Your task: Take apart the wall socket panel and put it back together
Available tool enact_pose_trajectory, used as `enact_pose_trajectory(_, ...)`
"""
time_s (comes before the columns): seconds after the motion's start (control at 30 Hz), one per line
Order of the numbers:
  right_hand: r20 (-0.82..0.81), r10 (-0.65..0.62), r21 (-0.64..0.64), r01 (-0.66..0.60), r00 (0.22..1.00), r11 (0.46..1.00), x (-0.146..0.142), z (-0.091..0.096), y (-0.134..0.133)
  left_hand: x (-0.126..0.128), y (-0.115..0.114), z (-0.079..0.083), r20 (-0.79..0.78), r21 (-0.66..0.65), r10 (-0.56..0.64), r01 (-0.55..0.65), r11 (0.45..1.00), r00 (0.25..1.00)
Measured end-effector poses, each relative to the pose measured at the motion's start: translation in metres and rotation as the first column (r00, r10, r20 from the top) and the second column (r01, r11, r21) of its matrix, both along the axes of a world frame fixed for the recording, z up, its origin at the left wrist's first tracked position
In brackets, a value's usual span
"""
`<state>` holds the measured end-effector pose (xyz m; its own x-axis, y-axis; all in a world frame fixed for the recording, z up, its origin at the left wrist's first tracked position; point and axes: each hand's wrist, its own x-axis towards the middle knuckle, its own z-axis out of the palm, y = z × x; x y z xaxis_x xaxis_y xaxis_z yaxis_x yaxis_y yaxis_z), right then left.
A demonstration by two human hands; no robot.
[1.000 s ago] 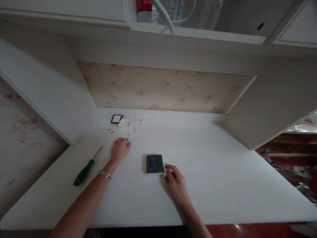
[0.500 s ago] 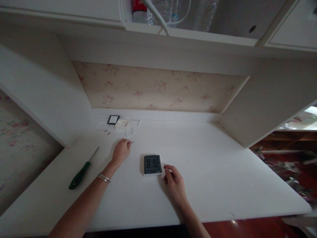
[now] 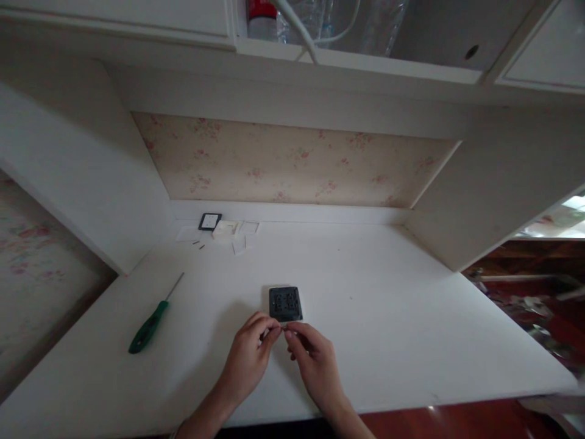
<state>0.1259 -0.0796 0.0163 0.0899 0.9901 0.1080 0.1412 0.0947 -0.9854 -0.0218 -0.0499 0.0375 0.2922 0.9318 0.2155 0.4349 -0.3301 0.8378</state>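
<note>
A dark square switch module [image 3: 285, 303] lies face up on the white desk [image 3: 388, 317]. Just in front of it my left hand [image 3: 249, 356] and my right hand [image 3: 313, 360] meet fingertip to fingertip. Both are pinched on a tiny thin piece, likely a screw [image 3: 281, 328], between them. A green-handled screwdriver [image 3: 150, 321] lies to the left, well apart from both hands.
At the back left of the desk lie a small dark square part [image 3: 209, 221], white plastic pieces [image 3: 225, 229] and two small screws [image 3: 198, 244]. Cabinet walls close in left and right. A shelf above holds bottles [image 3: 292, 15]. The desk's front edge is close below my wrists.
My left hand came back from the parts at the back left, carrying a small screw, and joined my right hand in front of the module. The right hand shifted slightly left.
</note>
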Motion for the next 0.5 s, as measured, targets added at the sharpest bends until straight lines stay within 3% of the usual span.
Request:
enact_pose_trajectory(0.13, 0.0, -0.035, -0.019, 0.035, 0.999, 0.999, 0.002, 0.002, 0.003, 0.002, 0.003, 0.003, -0.01, 0.038, -0.04, 0.041, 0.998, 0.999)
enact_pose_trajectory(0.3, 0.121, -0.089, 0.059, 0.083, 0.989, 0.995, 0.018, 0.008, 0.016, -0.005, 0.022, 0.006, -0.049, 0.087, -0.124, 0.128, 0.988, 0.991)
enact_pose_trajectory(0.4, 0.233, -0.148, 0.126, 0.121, 0.961, 0.985, 0.035, 0.004, 0.033, -0.018, 0.042, -0.004, -0.076, 0.126, -0.084, 0.094, 0.988, 0.994)
enact_pose_trajectory(0.5, 0.36, -0.142, 0.206, 0.07, 0.922, 0.976, 0.048, -0.004, 0.05, -0.03, 0.059, -0.021, -0.132, 0.132, -0.089, 0.107, 0.985, 0.987)
